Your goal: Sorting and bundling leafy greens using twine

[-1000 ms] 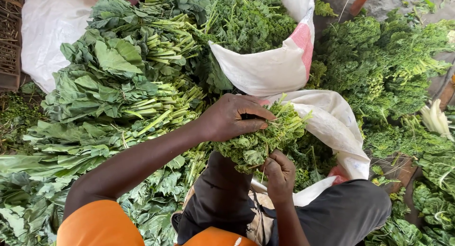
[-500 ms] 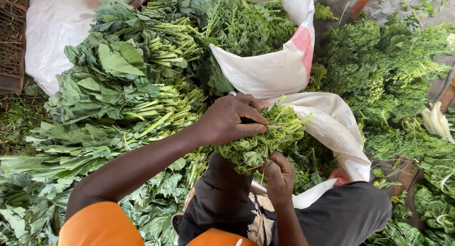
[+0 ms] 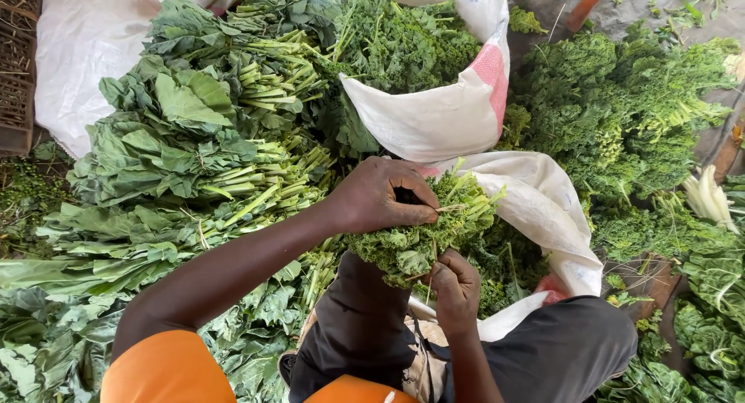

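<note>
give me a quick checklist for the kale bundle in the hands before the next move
1. Left hand grips the kale bundle from above: ok.
2. Right hand pinches a thin tie strand under the bundle: ok.
3. Tie wrapped fully round the stems: cannot tell, the left hand's fingers cover it.
4. Bundle held compact, no leaves falling loose: ok.
5. Open white sack lies right behind the bundle, kale inside: ok.
6. Stacked flat-leaf greens to the left lie apart from the hands: ok.
</note>
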